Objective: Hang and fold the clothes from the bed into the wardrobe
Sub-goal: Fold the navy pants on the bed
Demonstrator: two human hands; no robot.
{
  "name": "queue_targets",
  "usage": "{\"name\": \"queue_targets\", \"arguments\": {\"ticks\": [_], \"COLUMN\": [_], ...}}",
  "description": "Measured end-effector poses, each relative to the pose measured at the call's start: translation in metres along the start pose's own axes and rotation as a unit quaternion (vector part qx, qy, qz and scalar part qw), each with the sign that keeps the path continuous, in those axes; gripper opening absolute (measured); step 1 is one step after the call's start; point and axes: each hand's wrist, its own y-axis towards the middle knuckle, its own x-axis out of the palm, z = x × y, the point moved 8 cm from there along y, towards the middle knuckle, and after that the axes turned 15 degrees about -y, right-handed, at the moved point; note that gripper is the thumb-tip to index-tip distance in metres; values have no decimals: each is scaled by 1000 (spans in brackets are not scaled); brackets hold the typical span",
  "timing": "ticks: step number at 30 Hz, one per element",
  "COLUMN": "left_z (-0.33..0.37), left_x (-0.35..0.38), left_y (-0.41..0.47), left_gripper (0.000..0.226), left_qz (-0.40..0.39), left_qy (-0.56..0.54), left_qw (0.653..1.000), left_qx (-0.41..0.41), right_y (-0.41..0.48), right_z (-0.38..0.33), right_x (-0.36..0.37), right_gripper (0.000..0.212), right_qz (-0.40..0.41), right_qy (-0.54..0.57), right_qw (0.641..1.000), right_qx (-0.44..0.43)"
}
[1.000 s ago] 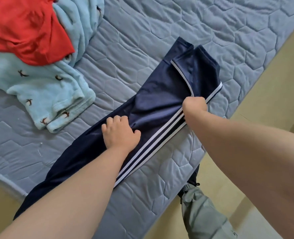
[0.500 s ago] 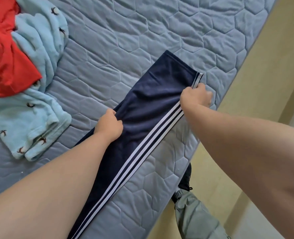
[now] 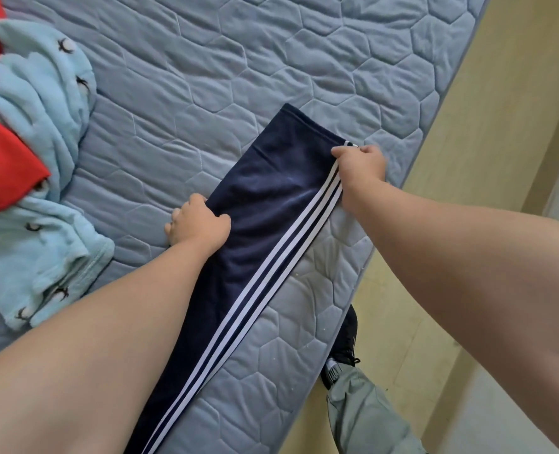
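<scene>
Nearest the person, a leg in grey-green trousers (image 3: 366,417) and a dark shoe (image 3: 347,342) stood on the yellowish floor (image 3: 468,158), hard against the side of the bed (image 3: 239,60). The navy track pants (image 3: 271,191) lay stretched flat on the bed's quilted blue top. They ran diagonally away from the near edge, with three white stripes down their right side. Partway along, the left hand (image 3: 198,224) gripped the plain left edge, fingers curled round the cloth and thumb pressed on top. Further on, the right hand (image 3: 360,168) pinched the striped edge close to the far end of the pants, its fingers bunched tight on the fabric. Off to the left, well apart from the pants, a light blue fleece garment (image 3: 42,126) with small dark bird shapes lay rumpled. A red garment (image 3: 0,158) lay partly over it.
</scene>
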Motion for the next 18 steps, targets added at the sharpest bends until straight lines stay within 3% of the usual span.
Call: {"name": "queue_targets", "arguments": {"ticks": [4, 7, 11, 15, 18], "left_z": [18, 35, 60, 93, 118], "left_x": [8, 15, 22, 27, 32], "left_y": [9, 13, 24, 35, 44], "left_gripper": [45, 42, 38, 47, 46], "left_qz": [-57, -87, -95, -109, -125], "left_qy": [-74, -142, -187, -181, -193], "left_qw": [996, 985, 977, 976, 972], "left_qx": [16, 36, 46, 58, 53], "right_y": [7, 8, 30, 47, 49], "right_z": [-28, -40, -28, -32, -31], "right_x": [-16, -19, -18, -15, -7], "right_gripper": [27, 26, 17, 51, 53], "right_qz": [41, 36, 3, -20, -57], "right_qy": [-14, -92, -217, -385, -493], "right_qw": [996, 984, 970, 913, 853], "right_qx": [-78, -152, -107, -130, -160]}}
